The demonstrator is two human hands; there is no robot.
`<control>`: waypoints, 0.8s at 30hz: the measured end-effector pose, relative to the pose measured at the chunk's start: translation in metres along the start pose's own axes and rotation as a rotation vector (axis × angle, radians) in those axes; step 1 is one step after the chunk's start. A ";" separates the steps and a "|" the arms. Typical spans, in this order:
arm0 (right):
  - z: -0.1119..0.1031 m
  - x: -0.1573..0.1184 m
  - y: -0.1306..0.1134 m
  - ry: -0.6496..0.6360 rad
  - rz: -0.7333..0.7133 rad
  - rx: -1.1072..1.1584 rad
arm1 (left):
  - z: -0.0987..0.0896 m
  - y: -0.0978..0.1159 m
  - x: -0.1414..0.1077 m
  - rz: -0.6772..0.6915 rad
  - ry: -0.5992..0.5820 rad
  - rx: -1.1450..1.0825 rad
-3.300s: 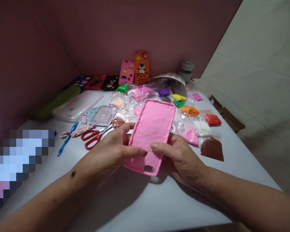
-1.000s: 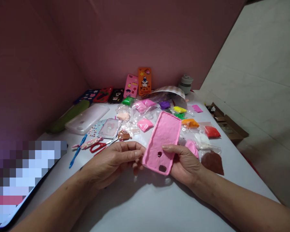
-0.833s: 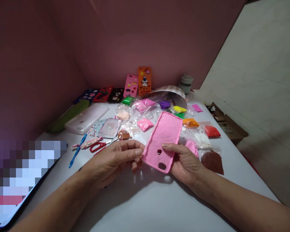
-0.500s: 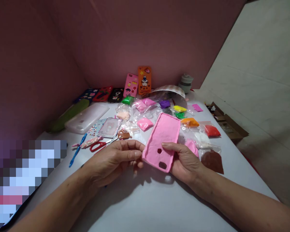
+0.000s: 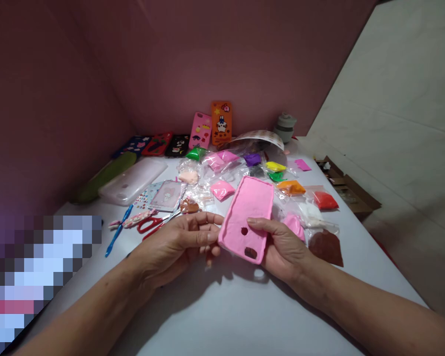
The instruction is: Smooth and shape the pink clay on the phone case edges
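A pink clay-covered phone case (image 5: 249, 202), with two holes near its lower end, is held tilted above the white table. My right hand (image 5: 282, 242) grips its right side, thumb on the inner face and fingers underneath. At the lower left corner, my left hand (image 5: 193, 242) pinches the case edge between thumb and fingers; the fingers behind it are partly hidden. Beyond the case lie bags of clay, among them a pink one (image 5: 222, 190), an orange one (image 5: 291, 187) and a brown one (image 5: 325, 247).
Red-handled scissors (image 5: 148, 223), a blue tool (image 5: 119, 231) and a translucent case (image 5: 133, 182) lie on the left. Decorated cases, one orange (image 5: 221, 122), stand at the back beside a grey-green jar (image 5: 285, 128). A cardboard box (image 5: 348, 190) is past the right edge.
The pink case has tilted slightly, its far end shifting a little left and down. Both hands keep nearly the same place and hold.
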State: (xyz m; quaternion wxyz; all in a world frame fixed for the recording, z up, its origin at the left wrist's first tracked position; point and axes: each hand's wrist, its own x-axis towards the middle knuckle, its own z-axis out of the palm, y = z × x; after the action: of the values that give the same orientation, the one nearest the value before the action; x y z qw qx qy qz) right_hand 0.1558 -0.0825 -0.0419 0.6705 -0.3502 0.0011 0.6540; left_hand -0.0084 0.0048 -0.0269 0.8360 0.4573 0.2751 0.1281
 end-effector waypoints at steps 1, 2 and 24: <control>-0.001 0.000 0.000 -0.002 0.003 -0.003 | 0.000 0.000 0.000 0.000 0.002 -0.003; -0.001 0.000 0.000 -0.005 0.007 -0.005 | -0.001 -0.001 0.001 0.000 0.004 -0.007; 0.004 -0.001 0.000 0.055 0.001 0.091 | -0.003 -0.003 0.001 0.090 0.038 -0.064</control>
State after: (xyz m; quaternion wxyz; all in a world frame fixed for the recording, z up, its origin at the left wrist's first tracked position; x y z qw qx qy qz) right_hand 0.1538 -0.0814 -0.0386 0.6850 -0.3373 0.0497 0.6438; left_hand -0.0096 0.0054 -0.0307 0.8382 0.4397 0.2657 0.1831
